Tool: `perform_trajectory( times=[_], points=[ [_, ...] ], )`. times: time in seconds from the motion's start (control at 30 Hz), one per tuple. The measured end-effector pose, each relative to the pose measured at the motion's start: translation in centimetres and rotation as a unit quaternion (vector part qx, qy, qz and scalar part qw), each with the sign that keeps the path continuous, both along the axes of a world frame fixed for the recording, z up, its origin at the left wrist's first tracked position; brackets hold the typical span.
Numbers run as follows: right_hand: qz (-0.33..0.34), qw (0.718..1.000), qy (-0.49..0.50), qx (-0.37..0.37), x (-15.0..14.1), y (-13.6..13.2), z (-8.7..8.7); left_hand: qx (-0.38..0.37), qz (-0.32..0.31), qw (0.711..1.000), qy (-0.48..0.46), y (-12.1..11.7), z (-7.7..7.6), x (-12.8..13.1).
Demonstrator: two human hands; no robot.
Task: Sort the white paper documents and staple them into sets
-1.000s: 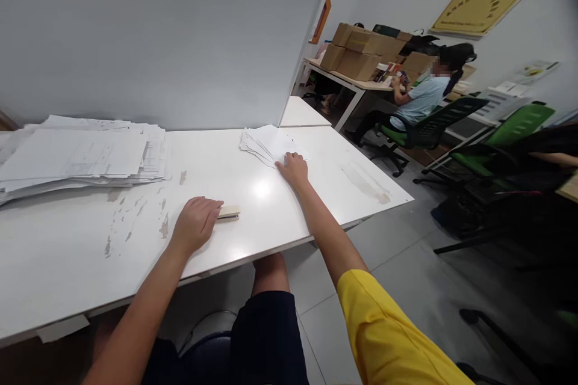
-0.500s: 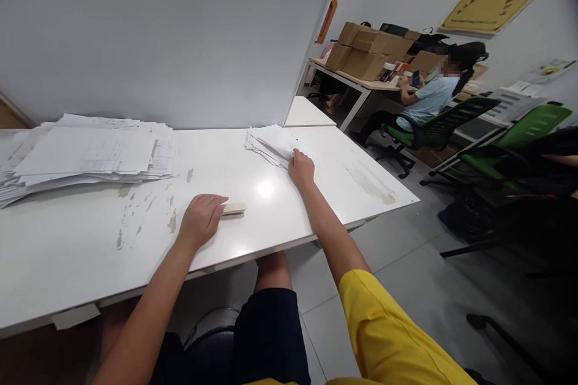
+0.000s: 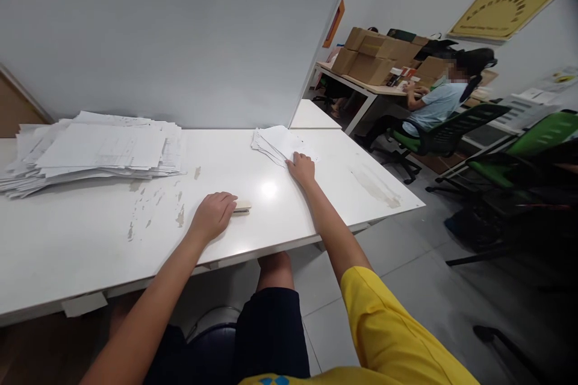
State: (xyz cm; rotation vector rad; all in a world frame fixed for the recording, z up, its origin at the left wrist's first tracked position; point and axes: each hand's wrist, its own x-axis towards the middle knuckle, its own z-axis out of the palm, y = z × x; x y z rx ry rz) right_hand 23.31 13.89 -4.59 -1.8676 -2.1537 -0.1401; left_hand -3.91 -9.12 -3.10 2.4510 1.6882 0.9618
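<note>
My left hand (image 3: 213,215) rests on the white table (image 3: 90,240), fingers curled over a small cream stapler (image 3: 242,207) whose end sticks out to the right. My right hand (image 3: 301,169) reaches across to a small fanned stack of white papers (image 3: 275,141) near the far right of the table, its fingers pressed on the stack's near edge. Both arms are bare below a yellow sleeve.
A large messy pile of printed sheets (image 3: 94,150) lies at the far left. A whiteboard panel (image 3: 180,36) stands along the table's back. To the right, another person (image 3: 433,108) sits on a green chair at a desk loaded with cardboard boxes (image 3: 374,57). More green chairs (image 3: 533,144) stand nearby.
The view has shifted a little, sliding everything rightward. My right hand has stayed at the small paper stack's edge; my left hand has stayed on the stapler.
</note>
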Motion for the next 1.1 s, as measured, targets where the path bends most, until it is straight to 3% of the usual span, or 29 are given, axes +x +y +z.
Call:
perform_trajectory(
  times=[0.27, 0.43, 0.57, 0.67, 0.73, 0.83, 0.87, 0.9, 0.97, 1.03, 1.1],
  points=[
    [0.016, 0.998, -0.039, 0.055, -0.2, 0.0, 0.6, 0.005, 0.006, 1.0, -0.024, 0.3, 0.1, 0.0],
    [0.041, 0.995, -0.043, 0.077, 0.0, -0.4, 1.3, 0.048, 0.014, 0.998, -0.04, 1.1, 0.0, -0.6],
    [0.026, 0.995, -0.001, 0.096, 0.6, -2.3, 1.9, 0.112, -0.019, 0.993, -0.014, -0.1, 0.1, 0.0],
    [0.006, 0.991, 0.06, 0.117, 1.1, -4.3, 2.1, 0.137, -0.121, 0.983, 0.021, -1.7, 0.0, 2.6],
    [-0.002, 0.985, 0.109, 0.136, 1.5, -6.0, 2.1, 0.097, -0.188, 0.977, 0.006, -2.1, -0.2, 5.6],
    [-0.005, 0.969, 0.179, 0.172, 2.0, -9.4, 1.4, -0.031, -0.152, 0.974, -0.163, -0.5, -0.5, 10.7],
    [-0.001, 0.963, 0.197, 0.185, 2.2, -10.7, 1.0, -0.08, -0.122, 0.954, -0.262, 0.5, -0.6, 12.2],
    [0.005, 0.958, 0.21, 0.195, 2.2, -12.1, 0.5, -0.131, -0.094, 0.915, -0.371, 1.7, -0.7, 13.5],
    [0.031, 0.953, 0.222, 0.203, 2.2, -14.8, -0.7, -0.211, -0.067, 0.805, -0.55, 4.1, -0.8, 15.4],
    [0.057, 0.951, 0.234, 0.196, 2.0, -17.3, -2.1, -0.244, -0.088, 0.718, -0.646, 6.0, -0.9, 16.3],
    [0.07, 0.947, 0.252, 0.185, 1.8, -19.0, -3.1, -0.257, -0.11, 0.684, -0.674, 7.0, -1.3, 16.6]
  ],
)
